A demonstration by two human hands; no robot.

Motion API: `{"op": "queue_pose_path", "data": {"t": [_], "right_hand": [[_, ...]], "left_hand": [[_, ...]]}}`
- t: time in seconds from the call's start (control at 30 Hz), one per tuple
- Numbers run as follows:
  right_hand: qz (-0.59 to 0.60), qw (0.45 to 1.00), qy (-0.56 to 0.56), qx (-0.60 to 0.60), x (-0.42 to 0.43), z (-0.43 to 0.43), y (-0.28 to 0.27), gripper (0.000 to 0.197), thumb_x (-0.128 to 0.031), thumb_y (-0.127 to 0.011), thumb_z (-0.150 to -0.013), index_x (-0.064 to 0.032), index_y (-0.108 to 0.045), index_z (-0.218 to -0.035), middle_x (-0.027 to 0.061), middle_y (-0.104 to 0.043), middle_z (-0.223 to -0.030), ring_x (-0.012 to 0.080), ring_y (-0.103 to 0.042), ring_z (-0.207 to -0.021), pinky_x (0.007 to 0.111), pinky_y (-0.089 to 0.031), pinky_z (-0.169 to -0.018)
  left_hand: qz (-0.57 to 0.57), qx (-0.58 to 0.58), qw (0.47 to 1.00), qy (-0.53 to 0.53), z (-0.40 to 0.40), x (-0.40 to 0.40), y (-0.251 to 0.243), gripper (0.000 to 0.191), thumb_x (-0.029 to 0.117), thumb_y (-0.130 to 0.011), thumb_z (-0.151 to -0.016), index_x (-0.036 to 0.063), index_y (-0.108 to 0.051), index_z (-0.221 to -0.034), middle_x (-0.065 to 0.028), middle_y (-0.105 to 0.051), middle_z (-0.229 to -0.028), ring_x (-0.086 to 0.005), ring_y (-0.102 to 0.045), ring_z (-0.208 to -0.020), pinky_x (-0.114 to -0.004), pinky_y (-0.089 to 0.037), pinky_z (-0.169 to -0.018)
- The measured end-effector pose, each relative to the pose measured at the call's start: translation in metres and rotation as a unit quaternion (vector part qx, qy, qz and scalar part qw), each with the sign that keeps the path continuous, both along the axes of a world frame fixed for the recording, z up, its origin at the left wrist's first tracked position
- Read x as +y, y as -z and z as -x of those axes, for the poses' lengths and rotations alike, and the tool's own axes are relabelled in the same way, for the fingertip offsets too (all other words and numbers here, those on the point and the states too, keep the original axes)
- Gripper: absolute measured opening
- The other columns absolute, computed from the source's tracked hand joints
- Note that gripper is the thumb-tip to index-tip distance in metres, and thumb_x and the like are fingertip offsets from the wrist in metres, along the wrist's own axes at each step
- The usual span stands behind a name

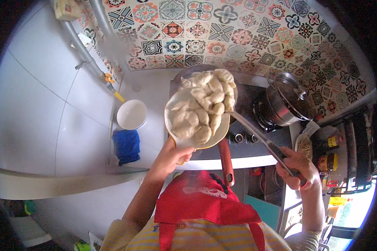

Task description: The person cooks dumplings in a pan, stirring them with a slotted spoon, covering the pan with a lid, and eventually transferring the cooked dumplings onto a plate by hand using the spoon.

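Note:
My left hand (175, 157) grips the handle of a white plate with a yellow rim (220, 138), which carries several boiled dumplings (188, 120). In my right hand (297, 169) is the dark grip of a long-handled metal skimmer (254, 128). More dumplings (212, 89) are heaped on the skimmer's head, which lies over the far right side of the plate and is mostly hidden by them. Beneath both sits a pan on the stove, largely covered; its reddish-brown handle (226, 163) points toward me.
A lidded steel pot (284, 100) stands on the right burner of the black gas stove (257, 147). To the left are a white bowl (132, 114) and a folded blue cloth (126, 146). A gas pipe (81, 47) runs down the left wall. Seasoning containers (328, 161) line the right side.

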State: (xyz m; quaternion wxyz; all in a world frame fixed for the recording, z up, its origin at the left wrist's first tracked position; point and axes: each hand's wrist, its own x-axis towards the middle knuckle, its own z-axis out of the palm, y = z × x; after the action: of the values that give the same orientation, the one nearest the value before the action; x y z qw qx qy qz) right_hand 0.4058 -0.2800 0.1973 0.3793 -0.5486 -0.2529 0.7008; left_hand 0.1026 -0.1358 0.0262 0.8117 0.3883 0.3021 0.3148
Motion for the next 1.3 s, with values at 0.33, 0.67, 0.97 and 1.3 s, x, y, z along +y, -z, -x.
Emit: {"op": "queue_pose_path", "data": {"t": [0.33,0.67,0.97,1.3], "right_hand": [[0.007,0.995,0.054,-0.082,-0.01,0.013,0.004,0.048,-0.011,-0.051,-0.081,0.0027,-0.034,-0.124,0.0082,-0.052,-0.063,0.0114,-0.044,-0.038,0.022,-0.032,-0.031],[-0.011,0.983,0.007,-0.183,-0.008,0.018,0.019,0.051,-0.014,-0.052,-0.083,-0.0032,-0.029,-0.128,0.0045,-0.049,-0.06,0.0101,-0.043,-0.037,0.023,-0.031,-0.03],[-0.103,0.969,-0.054,-0.219,-0.004,0.021,0.039,0.044,-0.013,-0.048,-0.088,-0.006,-0.03,-0.127,0.0002,-0.044,-0.058,0.0049,-0.04,-0.039,0.02,-0.031,-0.032],[-0.197,0.758,-0.13,-0.608,-0.008,0.034,0.084,0.047,-0.007,-0.05,-0.083,-0.007,-0.033,-0.126,0.0218,-0.057,-0.099,0.0395,-0.058,-0.083,0.042,-0.049,-0.07]], "left_hand": [[0.006,-0.005,1.0,0.022,-0.015,0.009,0.012,0.048,0.002,-0.059,-0.074,-0.0007,-0.037,-0.116,-0.0121,-0.055,-0.082,-0.0092,-0.049,-0.057,-0.021,-0.039,-0.046],[0.007,0.001,1.0,0.018,-0.021,0.012,0.014,0.048,0.003,-0.061,-0.074,-0.0009,-0.037,-0.116,-0.012,-0.056,-0.083,-0.0095,-0.05,-0.058,-0.022,-0.04,-0.046],[0.017,0.007,1.0,-0.003,-0.011,0.008,0.009,0.047,0.002,-0.059,-0.073,-0.0006,-0.038,-0.116,-0.0119,-0.056,-0.084,-0.0092,-0.048,-0.054,-0.02,-0.037,-0.044],[0.0,0.037,0.999,-0.028,0.018,-0.009,-0.006,0.045,0.006,-0.057,-0.075,-0.0008,-0.037,-0.115,-0.0108,-0.055,-0.08,-0.01,-0.046,-0.051,-0.021,-0.031,-0.039]]}}
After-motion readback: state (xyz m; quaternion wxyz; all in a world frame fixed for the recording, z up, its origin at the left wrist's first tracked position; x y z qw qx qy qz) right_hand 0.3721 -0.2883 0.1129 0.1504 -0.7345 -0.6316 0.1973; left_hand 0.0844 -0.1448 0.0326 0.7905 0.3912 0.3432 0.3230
